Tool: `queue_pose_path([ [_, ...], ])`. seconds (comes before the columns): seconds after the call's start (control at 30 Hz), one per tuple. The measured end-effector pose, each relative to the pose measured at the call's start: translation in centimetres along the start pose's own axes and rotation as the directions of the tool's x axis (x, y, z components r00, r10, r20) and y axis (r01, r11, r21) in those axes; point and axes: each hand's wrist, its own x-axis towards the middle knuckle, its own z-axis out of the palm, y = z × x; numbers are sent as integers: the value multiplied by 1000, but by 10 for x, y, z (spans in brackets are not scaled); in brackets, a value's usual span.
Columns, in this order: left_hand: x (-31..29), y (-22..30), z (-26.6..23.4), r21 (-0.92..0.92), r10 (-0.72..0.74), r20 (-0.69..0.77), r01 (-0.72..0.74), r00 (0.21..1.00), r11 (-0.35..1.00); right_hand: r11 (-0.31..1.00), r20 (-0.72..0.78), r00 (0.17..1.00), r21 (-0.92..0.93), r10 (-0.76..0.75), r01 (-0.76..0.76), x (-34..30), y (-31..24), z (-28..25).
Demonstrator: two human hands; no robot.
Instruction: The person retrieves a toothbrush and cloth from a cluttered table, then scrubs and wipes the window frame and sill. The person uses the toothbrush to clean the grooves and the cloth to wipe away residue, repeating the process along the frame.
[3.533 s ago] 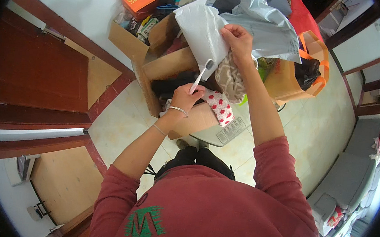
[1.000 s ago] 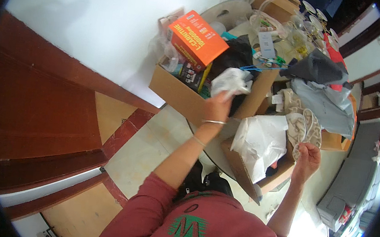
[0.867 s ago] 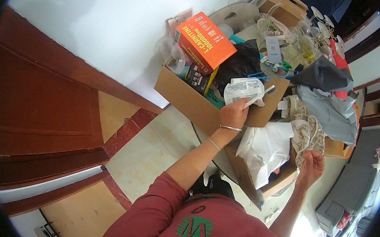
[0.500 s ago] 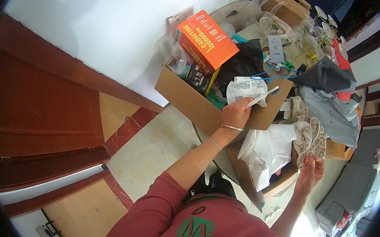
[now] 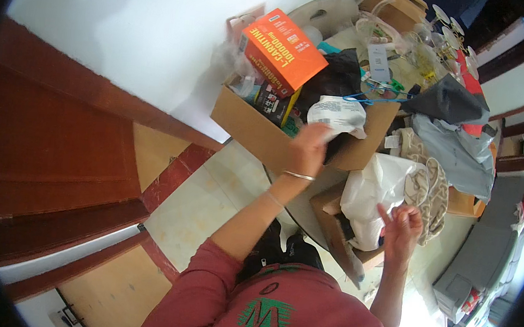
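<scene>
Since half a second ago, the right hand (image 5: 403, 229) has moved to the left, from the beige patterned cloth (image 5: 436, 207) to the crumpled white plastic bag (image 5: 377, 189). In the head view this hand is loosely spread, with one digit stretched apart; whether it touches the bag, I cannot tell. The white bag lies over the near brown cardboard box (image 5: 337, 235). Farther left, the blurred left hand (image 5: 308, 152) is at the near edge of the white printed packet (image 5: 336, 113); its grip I cannot tell. This packet is at the large open brown carton (image 5: 250, 122), to the right of the orange rectangular box (image 5: 284, 50). Both hands are apart from each other
</scene>
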Motion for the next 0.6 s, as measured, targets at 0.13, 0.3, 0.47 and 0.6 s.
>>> queue_pose_path([
  [0.13,-1,-52,-5,-340,-865,172,853,471,396,996,-3,996,32,-88,88,16,-8,-18],
  [0.3,18,-53,46,-101,-884,79,886,460,452,989,-11,990,44,-143,143,17,-6,-14],
  [0.47,8,-86,74,-146,-977,-62,966,205,212,981,38,982,56,-187,185,20,-11,-16],
  [0.6,21,-107,72,-376,-916,239,839,-322,-393,975,25,979,96,-204,201,23,-12,-22],
])
